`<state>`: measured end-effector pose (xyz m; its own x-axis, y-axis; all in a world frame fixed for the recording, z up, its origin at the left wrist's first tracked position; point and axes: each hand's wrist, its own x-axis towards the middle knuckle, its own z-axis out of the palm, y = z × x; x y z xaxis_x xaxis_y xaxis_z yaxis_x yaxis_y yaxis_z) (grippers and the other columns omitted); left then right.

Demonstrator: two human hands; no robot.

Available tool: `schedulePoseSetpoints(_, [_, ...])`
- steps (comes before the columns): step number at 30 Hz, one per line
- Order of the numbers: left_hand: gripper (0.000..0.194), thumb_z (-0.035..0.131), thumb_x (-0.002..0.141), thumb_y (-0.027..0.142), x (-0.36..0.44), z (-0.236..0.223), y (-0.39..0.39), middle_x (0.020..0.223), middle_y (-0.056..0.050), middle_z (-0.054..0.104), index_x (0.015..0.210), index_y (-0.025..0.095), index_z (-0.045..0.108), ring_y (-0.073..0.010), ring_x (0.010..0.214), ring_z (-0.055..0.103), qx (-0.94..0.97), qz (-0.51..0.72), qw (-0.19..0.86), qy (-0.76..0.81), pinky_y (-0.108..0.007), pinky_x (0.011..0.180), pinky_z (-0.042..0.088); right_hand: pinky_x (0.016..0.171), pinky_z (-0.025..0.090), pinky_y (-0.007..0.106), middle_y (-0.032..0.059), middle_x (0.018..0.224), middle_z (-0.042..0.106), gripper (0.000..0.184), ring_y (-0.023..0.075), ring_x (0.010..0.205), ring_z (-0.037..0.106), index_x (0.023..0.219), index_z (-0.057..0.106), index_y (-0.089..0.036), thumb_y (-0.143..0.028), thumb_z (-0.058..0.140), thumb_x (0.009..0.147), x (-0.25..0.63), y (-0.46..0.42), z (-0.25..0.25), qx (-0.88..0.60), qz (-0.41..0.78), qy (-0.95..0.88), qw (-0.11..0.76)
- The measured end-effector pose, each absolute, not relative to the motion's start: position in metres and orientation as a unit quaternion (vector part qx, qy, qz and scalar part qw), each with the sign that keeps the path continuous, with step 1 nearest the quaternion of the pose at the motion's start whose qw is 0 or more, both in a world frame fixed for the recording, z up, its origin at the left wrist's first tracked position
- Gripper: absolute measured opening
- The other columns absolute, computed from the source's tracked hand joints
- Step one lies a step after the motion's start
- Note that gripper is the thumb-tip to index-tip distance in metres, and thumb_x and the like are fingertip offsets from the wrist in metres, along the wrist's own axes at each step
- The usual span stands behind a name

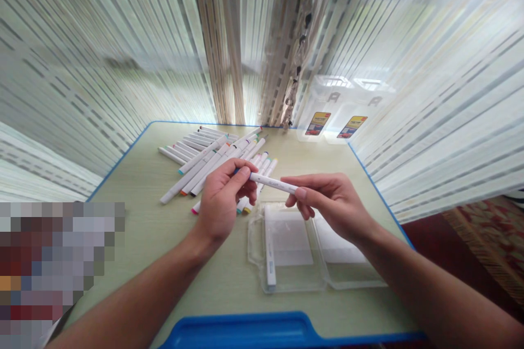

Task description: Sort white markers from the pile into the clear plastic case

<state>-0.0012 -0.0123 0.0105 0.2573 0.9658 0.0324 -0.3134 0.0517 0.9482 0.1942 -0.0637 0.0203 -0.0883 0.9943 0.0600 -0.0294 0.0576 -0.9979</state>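
A white marker (272, 182) is held level between my two hands, above the table. My left hand (223, 193) pinches its left end, where a bit of blue shows at the fingers. The fingertips of my right hand (331, 196) grip the other end. Below them lies an opened clear plastic case (295, 283) with white sheets inside. One white marker (270, 251) rests along the left side of the case. Behind my left hand is a loose pile of white markers (208, 166) with coloured ends, partly hidden by that hand.
Two clear cases with labels (317, 124) stand at the table's back right corner. The pale green table (131, 174) has a blue rim, with a blue tray (245, 330) at its front edge. String curtains (164, 38) hang behind. A pixelated patch covers the lower left.
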Motion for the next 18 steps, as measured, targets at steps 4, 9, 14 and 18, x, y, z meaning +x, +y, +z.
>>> schedulePoseSetpoints(4, [0.012,0.064,0.083,0.027,-0.0014,0.0108,-0.0112,0.057,0.003,0.057,0.084,0.015,0.064,-0.0115,0.048,0.056,0.454,0.509,0.641,0.351,-0.022,0.047,0.047,0.044,0.048,0.022,0.0078,0.073,0.077,0.031,0.0086,0.047,0.055,0.107,0.081,-0.017,-0.029,0.080,0.079,0.1929,-0.0647,0.0224,-0.442,0.524,-0.524,0.506])
schedulePoseSetpoints(9, [0.011,0.063,0.084,0.025,-0.0014,0.0118,-0.0104,0.056,0.003,0.056,0.084,0.015,0.063,-0.0113,0.047,0.055,0.450,0.511,0.643,0.351,-0.022,0.047,0.046,0.044,0.050,0.021,0.0085,0.076,0.079,0.034,0.0092,0.048,0.058,0.110,0.080,-0.018,-0.023,0.083,0.076,0.1918,-0.0662,0.0236,-0.440,0.531,-0.521,0.502])
schedulePoseSetpoints(14, [0.010,0.063,0.084,0.025,-0.0017,0.0127,-0.0110,0.056,0.003,0.056,0.083,0.015,0.063,-0.0109,0.047,0.055,0.450,0.510,0.642,0.354,-0.021,0.047,0.046,0.044,0.048,0.023,0.0089,0.077,0.079,0.033,0.0095,0.048,0.056,0.111,0.080,-0.018,-0.027,0.080,0.079,0.1934,-0.0662,0.0215,-0.431,0.536,-0.524,0.502])
schedulePoseSetpoints(18, [0.011,0.064,0.083,0.026,-0.0016,0.0129,-0.0112,0.056,0.003,0.055,0.083,0.015,0.063,-0.0111,0.047,0.055,0.450,0.510,0.642,0.353,-0.021,0.046,0.045,0.045,0.043,0.024,0.0096,0.079,0.079,0.032,0.0102,0.049,0.055,0.112,0.079,-0.018,-0.030,0.075,0.083,0.1958,-0.0656,0.0189,-0.411,0.553,-0.519,0.506])
